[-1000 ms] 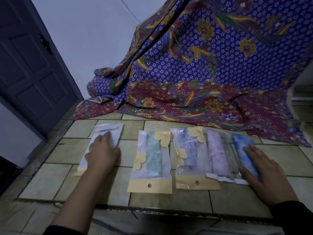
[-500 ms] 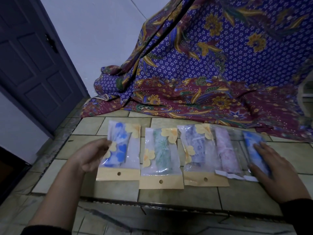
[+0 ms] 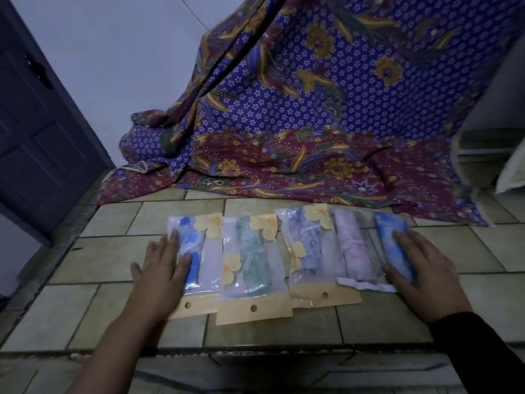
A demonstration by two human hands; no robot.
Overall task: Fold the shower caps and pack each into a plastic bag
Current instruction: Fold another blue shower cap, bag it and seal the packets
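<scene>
Several clear plastic bags lie side by side on the tiled ledge [image 3: 355,322], each with a folded shower cap inside. From the left: a blue-and-white cap bag [image 3: 203,251], a green cap bag [image 3: 252,265], a purple cap bag [image 3: 308,251], a pink cap bag [image 3: 355,251] and a blue cap bag [image 3: 393,245]. My left hand [image 3: 163,275] lies flat on the left side of the blue-and-white bag. My right hand [image 3: 420,273] lies flat on the blue bag at the right end. Neither hand grips anything.
A purple and maroon batik cloth [image 3: 326,123] hangs down behind the row and spreads over the back of the ledge. A dark door [image 3: 37,123] stands at the left. The ledge drops off at its front edge and at the left side.
The leftmost bag was turned over, now showing its yellow flower face, and was slid in beside the green bag. My left hand went from its edge to flat on top. The right hand stayed.
</scene>
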